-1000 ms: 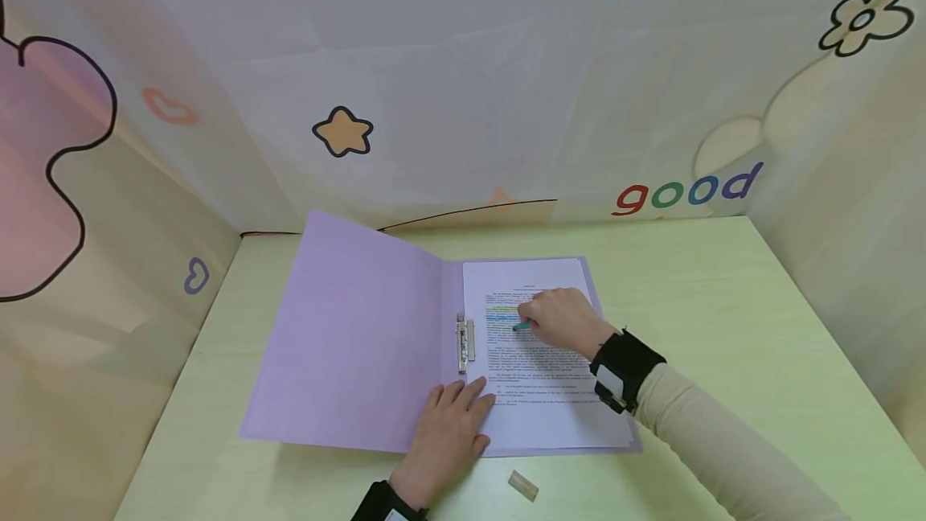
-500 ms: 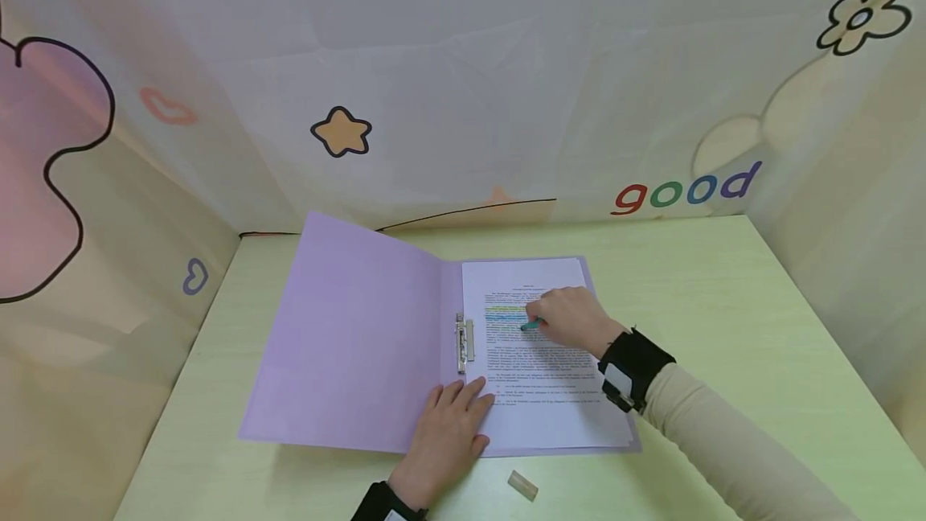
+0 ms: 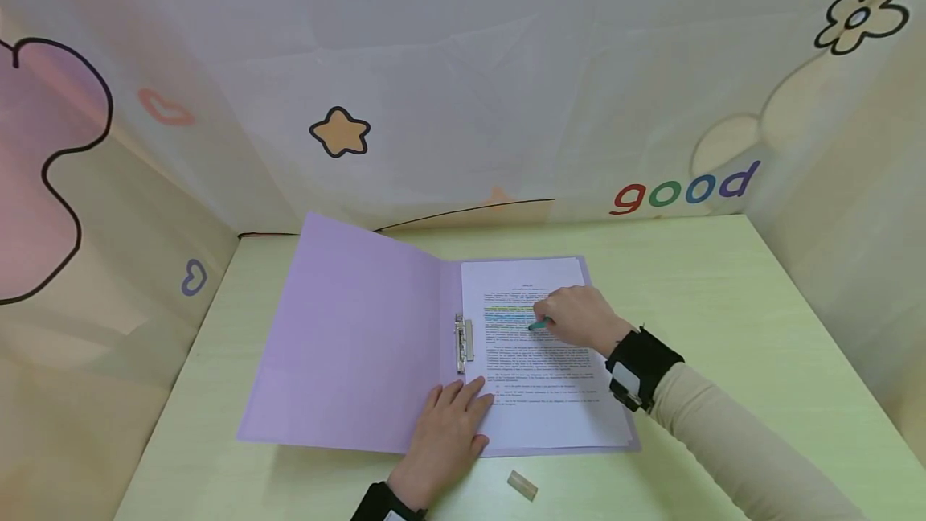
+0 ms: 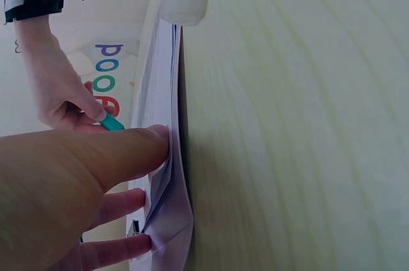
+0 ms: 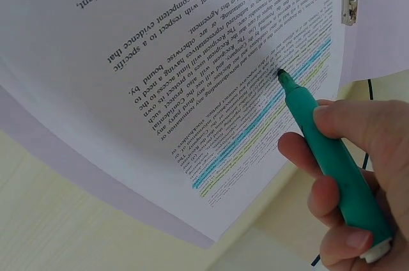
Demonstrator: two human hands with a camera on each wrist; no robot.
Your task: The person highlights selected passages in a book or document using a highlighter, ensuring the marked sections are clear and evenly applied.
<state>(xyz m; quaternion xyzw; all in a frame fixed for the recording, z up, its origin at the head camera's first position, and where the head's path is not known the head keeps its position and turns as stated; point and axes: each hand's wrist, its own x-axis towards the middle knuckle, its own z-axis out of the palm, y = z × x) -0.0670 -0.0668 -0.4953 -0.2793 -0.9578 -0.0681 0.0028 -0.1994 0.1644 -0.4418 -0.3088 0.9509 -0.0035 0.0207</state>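
My right hand (image 3: 579, 318) pinches a green highlighter (image 5: 335, 162), its tip right at the text of a printed sheet (image 3: 550, 428). In the right wrist view, a yellow line and a blue line (image 5: 262, 129) of highlighting cross the text, and a short green stroke runs behind the tip. The sheets lie in the right half of an opened purple folder (image 3: 354, 344). My left hand (image 3: 444, 432) rests with spread fingers on the lower left of the pages, near the folder's spine.
A metal clip (image 3: 461, 342) sits at the folder's spine, left of the pages. One small translucent cylindrical piece (image 3: 522, 486) lies on the table (image 3: 731, 312) below the folder. The left cover stands partly raised. A printed curtain (image 3: 463, 103) closes off the back.
My right hand has slid to the right across the page with the highlighter, following a line of text. The left hand stays in place on the sheets.
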